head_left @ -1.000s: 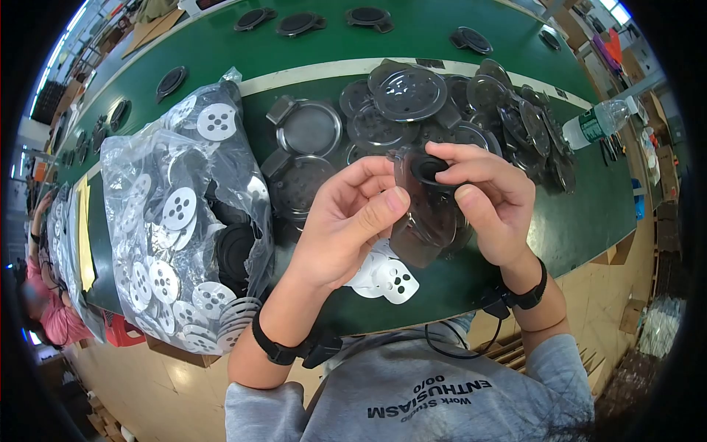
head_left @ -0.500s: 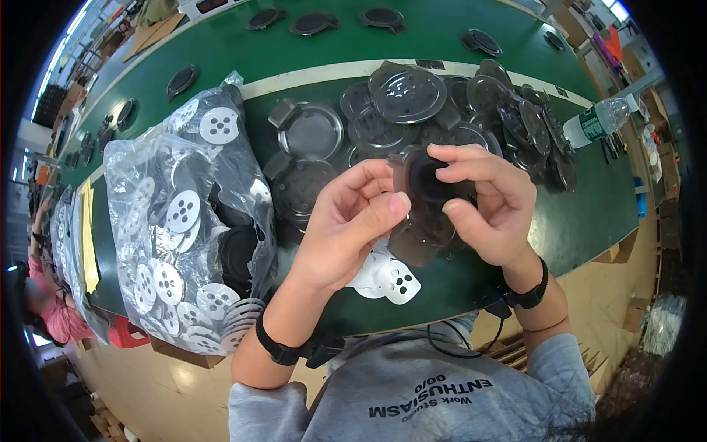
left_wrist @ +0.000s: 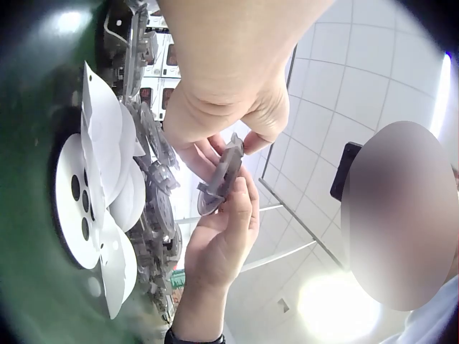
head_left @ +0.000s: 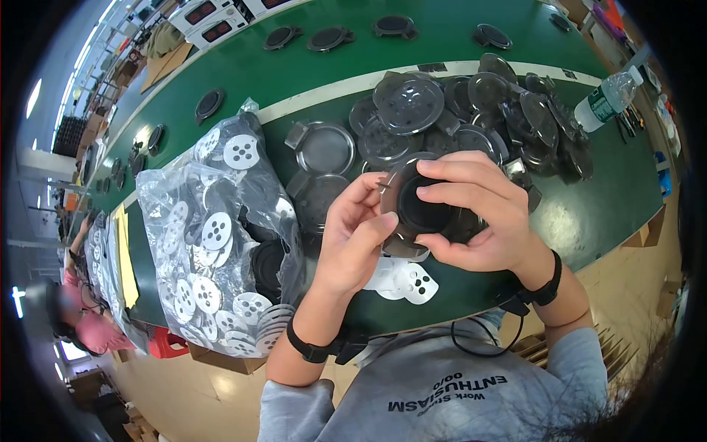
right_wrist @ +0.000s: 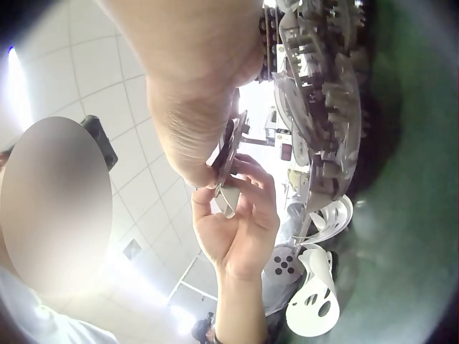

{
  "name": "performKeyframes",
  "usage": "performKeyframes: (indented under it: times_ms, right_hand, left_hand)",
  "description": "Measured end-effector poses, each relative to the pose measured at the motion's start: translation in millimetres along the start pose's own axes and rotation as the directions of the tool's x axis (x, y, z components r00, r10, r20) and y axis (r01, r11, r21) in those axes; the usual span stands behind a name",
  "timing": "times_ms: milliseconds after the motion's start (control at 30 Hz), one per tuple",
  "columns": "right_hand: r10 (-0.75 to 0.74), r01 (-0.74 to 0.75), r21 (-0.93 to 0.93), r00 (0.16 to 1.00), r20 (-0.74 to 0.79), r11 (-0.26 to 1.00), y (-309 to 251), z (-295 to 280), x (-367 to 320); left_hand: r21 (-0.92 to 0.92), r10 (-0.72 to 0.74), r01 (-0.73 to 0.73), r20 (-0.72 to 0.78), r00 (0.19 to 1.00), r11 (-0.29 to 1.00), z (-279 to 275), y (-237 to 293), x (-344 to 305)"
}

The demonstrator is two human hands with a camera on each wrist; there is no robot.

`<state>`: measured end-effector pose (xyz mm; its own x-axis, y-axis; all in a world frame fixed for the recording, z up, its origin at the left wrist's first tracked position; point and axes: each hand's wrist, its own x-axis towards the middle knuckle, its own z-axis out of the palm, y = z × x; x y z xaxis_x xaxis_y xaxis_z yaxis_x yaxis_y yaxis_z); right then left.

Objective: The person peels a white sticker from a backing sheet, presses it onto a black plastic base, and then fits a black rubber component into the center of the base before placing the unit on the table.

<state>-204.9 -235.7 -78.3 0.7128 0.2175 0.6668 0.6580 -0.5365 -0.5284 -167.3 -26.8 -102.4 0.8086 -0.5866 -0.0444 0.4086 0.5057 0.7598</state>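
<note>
In the head view, my left hand (head_left: pixel 353 239) pinches the edge of a smoky translucent round plastic housing (head_left: pixel 393 193) between thumb and fingers. My right hand (head_left: pixel 490 214) holds a black round pad (head_left: pixel 426 209) against the housing's face, fingers over its top and thumb at its lower edge. Seen edge-on in the left wrist view, the housing (left_wrist: pixel 224 172) is tilted between both hands. The right wrist view shows the pad's dark edge beside the housing (right_wrist: pixel 235 147). White discs with holes (head_left: pixel 418 284) lie on the table below the hands.
A clear plastic bag (head_left: pixel 166 221) of white perforated discs and black pads stands at left. Beyond the hands is a heap of translucent housings (head_left: pixel 412 103), with a water bottle (head_left: pixel 607 99) to its right. Assembled round pieces (head_left: pixel 330 39) sit along the green table's (head_left: pixel 456 22) far side.
The black pad has turned from edge-on and bent to lying broad across the housing, face up. My right fingers have spread over it. The head view has shifted, moving the table rightward.
</note>
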Motion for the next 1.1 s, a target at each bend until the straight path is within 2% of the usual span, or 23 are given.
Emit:
performKeyframes:
  times_ms: [433,533,600,633,733,800,833,933,1067,1100]
  right_hand:
    - [0.011,-0.002,-0.065,0.991,0.133,0.998,2,-4,1]
    - [-0.005,0.016,-0.092,0.993,0.118,0.996,4,-4,1]
    - [0.084,-0.082,-0.063,0.996,0.034,0.995,3,-2,2]
    - [0.181,-0.182,-0.016,0.983,-0.031,0.983,1,1,3]
    - [0.426,-0.403,0.251,0.904,-0.042,0.880,-3,-3,3]
    - [0.559,-0.535,0.498,0.821,0.115,0.683,3,2,-5]
    - [0.545,-0.491,0.570,0.834,0.089,0.659,4,11,-9]
    - [0.603,-0.580,0.597,0.774,0.193,0.554,1,10,-11]
    - [0.679,-0.618,0.680,0.695,0.238,0.394,0,12,-7]
    - [0.681,-0.620,0.680,0.692,0.239,0.391,-1,11,-6]
  left_hand:
    - [0.024,0.007,-0.007,-0.001,1.000,1.000,1,4,1]
    - [0.140,0.058,-0.057,-0.004,0.998,0.988,-5,-3,1]
    - [0.153,0.107,-0.094,-0.079,0.991,0.984,2,-4,2]
    - [0.161,0.133,-0.114,-0.114,0.985,0.980,4,-4,4]
    - [0.137,0.172,-0.153,-0.137,0.976,0.979,7,-2,5]
    - [0.137,0.173,-0.155,-0.134,0.976,0.978,9,-1,4]
    - [0.147,0.182,-0.163,-0.131,0.974,0.976,9,-3,4]
    - [0.214,0.189,-0.154,-0.151,0.970,0.964,14,-5,3]
    - [0.247,0.224,-0.179,-0.168,0.960,0.952,13,-8,1]
    - [0.250,0.241,-0.195,-0.166,0.956,0.948,12,-9,2]
